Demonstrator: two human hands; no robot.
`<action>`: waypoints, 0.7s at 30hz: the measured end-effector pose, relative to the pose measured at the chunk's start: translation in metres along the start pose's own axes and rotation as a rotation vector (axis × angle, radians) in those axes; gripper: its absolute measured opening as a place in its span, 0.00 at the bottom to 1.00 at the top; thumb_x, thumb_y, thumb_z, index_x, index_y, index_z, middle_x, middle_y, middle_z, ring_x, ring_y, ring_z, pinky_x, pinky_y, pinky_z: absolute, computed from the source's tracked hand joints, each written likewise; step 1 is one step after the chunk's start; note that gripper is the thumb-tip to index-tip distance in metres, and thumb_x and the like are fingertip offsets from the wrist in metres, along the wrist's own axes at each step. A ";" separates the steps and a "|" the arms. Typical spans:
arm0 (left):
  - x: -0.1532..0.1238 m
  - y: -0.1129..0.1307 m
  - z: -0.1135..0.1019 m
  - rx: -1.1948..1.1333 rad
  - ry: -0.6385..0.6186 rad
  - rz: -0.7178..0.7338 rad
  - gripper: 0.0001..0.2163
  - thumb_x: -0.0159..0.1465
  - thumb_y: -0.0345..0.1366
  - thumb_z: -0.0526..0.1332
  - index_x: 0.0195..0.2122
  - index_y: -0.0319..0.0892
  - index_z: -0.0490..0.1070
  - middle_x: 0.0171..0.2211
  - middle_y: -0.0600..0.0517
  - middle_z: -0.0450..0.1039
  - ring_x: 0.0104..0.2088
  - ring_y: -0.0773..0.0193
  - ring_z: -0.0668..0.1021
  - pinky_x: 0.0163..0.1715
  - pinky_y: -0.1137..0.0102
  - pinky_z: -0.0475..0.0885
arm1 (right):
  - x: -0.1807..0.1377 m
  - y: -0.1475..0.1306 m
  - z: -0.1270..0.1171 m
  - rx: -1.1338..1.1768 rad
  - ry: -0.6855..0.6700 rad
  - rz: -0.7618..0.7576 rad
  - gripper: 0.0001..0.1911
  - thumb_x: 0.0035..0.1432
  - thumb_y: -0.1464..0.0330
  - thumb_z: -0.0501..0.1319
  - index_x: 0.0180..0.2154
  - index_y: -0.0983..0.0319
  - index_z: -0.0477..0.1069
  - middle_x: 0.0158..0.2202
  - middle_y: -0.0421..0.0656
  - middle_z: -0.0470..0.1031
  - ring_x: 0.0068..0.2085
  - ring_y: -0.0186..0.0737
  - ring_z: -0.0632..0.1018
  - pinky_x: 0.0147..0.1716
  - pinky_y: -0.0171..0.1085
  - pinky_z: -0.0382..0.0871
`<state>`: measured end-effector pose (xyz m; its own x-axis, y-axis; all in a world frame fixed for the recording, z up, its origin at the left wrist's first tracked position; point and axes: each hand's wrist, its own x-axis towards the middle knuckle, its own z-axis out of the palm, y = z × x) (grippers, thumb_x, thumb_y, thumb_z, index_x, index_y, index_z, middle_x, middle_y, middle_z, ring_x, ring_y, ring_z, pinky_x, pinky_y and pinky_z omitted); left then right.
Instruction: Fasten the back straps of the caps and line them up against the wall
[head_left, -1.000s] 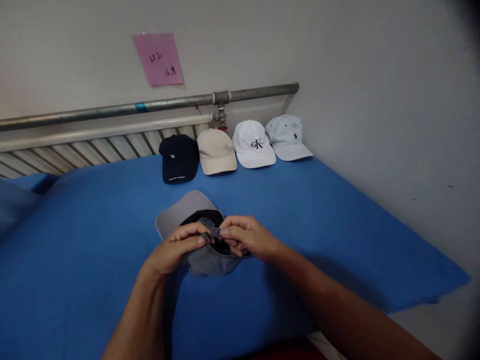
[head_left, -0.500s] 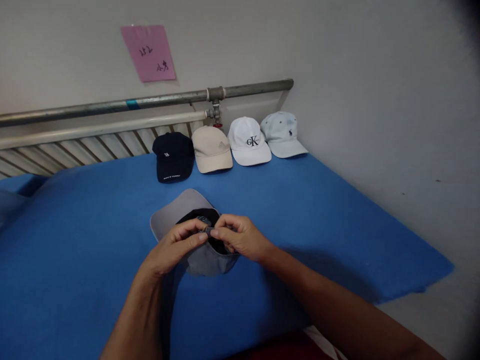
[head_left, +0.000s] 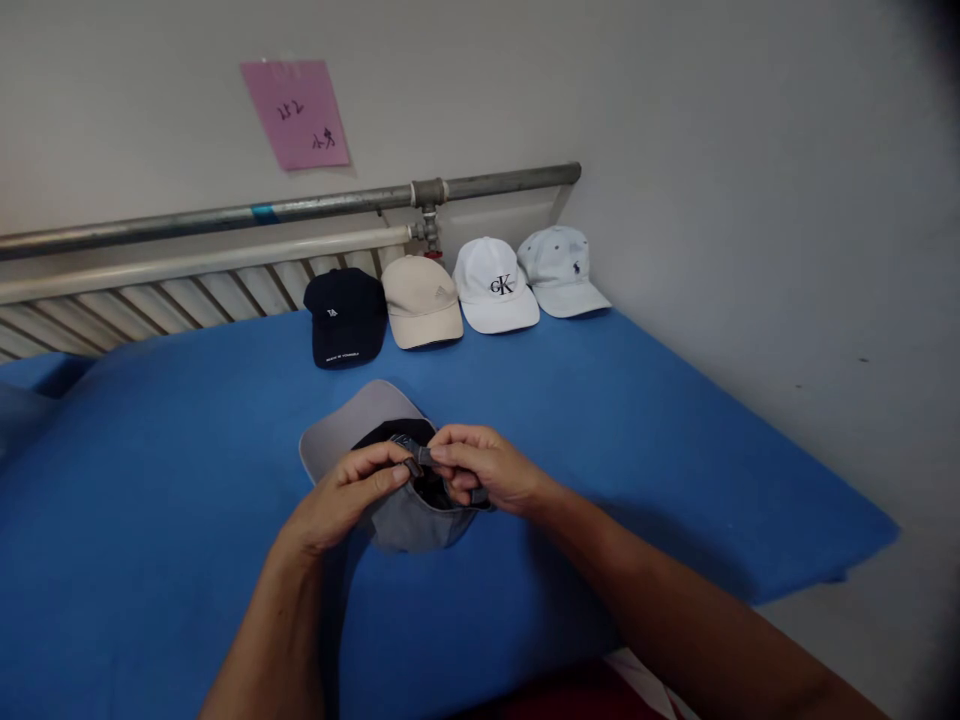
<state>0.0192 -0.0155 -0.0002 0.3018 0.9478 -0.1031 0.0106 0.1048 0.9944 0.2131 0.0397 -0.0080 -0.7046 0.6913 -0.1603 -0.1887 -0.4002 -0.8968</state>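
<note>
A grey baseball cap [head_left: 420, 522] lies upside down on the blue covered surface, its brim pointing away to the left and its dark inside showing. My left hand [head_left: 346, 500] is closed at the cap's back edge, thumb and fingers pinching the buckle end of the adjustment strap. My right hand [head_left: 491, 468] pinches the grey strap [head_left: 425, 457] just right of the buckle, with more of the band showing under its fingers. Where exactly the strap passes through the buckle is hidden by my fingertips.
In a row at the back stand a black cap [head_left: 345, 315], a beige cap [head_left: 421, 300], a white cap [head_left: 495, 285] and a pale blue cap [head_left: 562, 270]. Behind them are a radiator [head_left: 202, 290] and a metal pipe [head_left: 330, 205]. A wall rises on the right.
My right hand has drawn slightly right with the strap, and a short length of it now shows between my hands. My left hand and the cap have hardly moved.
</note>
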 end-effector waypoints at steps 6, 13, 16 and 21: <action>0.000 0.000 -0.001 0.026 -0.037 -0.033 0.08 0.62 0.39 0.62 0.35 0.41 0.76 0.33 0.51 0.73 0.35 0.65 0.72 0.38 0.72 0.65 | -0.001 0.000 0.001 0.004 -0.090 0.079 0.09 0.49 0.66 0.63 0.26 0.64 0.67 0.19 0.32 0.63 0.16 0.21 0.59 0.16 0.27 0.59; -0.002 -0.001 -0.001 0.023 -0.096 -0.097 0.09 0.61 0.41 0.62 0.32 0.39 0.74 0.28 0.53 0.69 0.29 0.68 0.67 0.30 0.72 0.62 | -0.001 -0.002 -0.001 -0.088 -0.133 0.132 0.06 0.49 0.68 0.62 0.26 0.64 0.67 0.19 0.32 0.63 0.16 0.23 0.61 0.16 0.27 0.59; -0.001 0.000 -0.001 0.047 -0.115 -0.122 0.10 0.61 0.42 0.62 0.30 0.39 0.73 0.26 0.54 0.67 0.27 0.69 0.66 0.28 0.72 0.59 | 0.000 -0.001 -0.003 -0.130 -0.173 0.139 0.06 0.50 0.68 0.62 0.27 0.64 0.67 0.19 0.32 0.63 0.16 0.23 0.62 0.17 0.27 0.59; 0.001 -0.001 -0.002 0.085 -0.123 -0.147 0.10 0.61 0.42 0.61 0.30 0.39 0.72 0.26 0.54 0.66 0.28 0.68 0.65 0.29 0.72 0.59 | -0.002 -0.004 -0.003 -0.177 -0.150 0.117 0.05 0.52 0.68 0.61 0.30 0.63 0.68 0.19 0.32 0.64 0.17 0.24 0.64 0.19 0.28 0.61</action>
<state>0.0179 -0.0138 -0.0018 0.4047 0.8800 -0.2485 0.1420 0.2080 0.9678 0.2173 0.0418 -0.0058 -0.8106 0.5442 -0.2161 0.0138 -0.3512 -0.9362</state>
